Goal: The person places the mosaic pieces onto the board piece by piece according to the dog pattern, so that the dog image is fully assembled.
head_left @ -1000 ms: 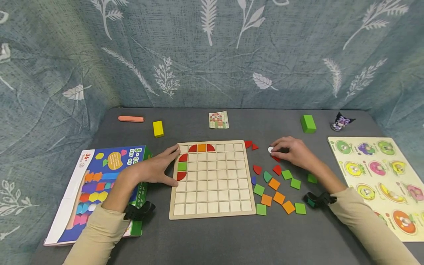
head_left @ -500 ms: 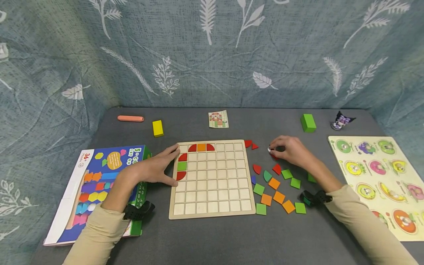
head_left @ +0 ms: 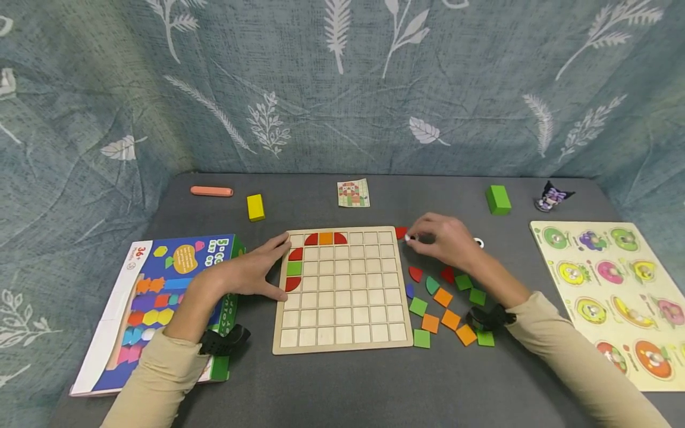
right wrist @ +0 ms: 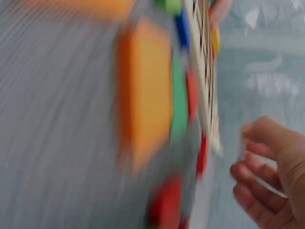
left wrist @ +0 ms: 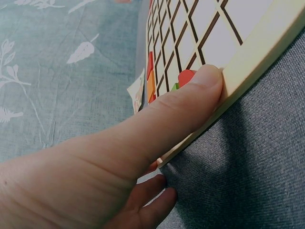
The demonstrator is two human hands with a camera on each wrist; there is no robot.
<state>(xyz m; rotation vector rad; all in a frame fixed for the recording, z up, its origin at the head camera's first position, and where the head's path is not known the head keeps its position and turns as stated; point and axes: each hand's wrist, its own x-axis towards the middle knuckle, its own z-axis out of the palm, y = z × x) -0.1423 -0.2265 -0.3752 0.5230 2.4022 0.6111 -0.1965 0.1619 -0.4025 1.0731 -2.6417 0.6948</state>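
My left hand [head_left: 257, 267] is spread along the left edge of a wooden grid board [head_left: 342, 351], its fingertips at the upper left corner. In the left wrist view, the thumb [left wrist: 190, 90] lies straight across the board's rim. Red quarter-round pieces, an orange square [head_left: 325, 238] and a green square [head_left: 294, 268] sit in cells at the board's top and left. Just off the board's upper right corner, my right hand [head_left: 444, 238] pinches a small white piece [head_left: 408, 238] between thumb and fingertips. A red piece [head_left: 400, 232] lies beside the corner.
Right of the board lie several loose orange squares [head_left: 451, 320], green squares and red pieces, with a white ring-shaped piece [head_left: 479, 242] behind the right hand. A pattern card [head_left: 353, 194] lies behind the board. A toy box [head_left: 176, 285] and a fruit puzzle [head_left: 610, 297] flank it.
My right hand has moved left toward the board with the white piece, uncovering the white ring-shaped piece behind it. My left hand has stayed in place.
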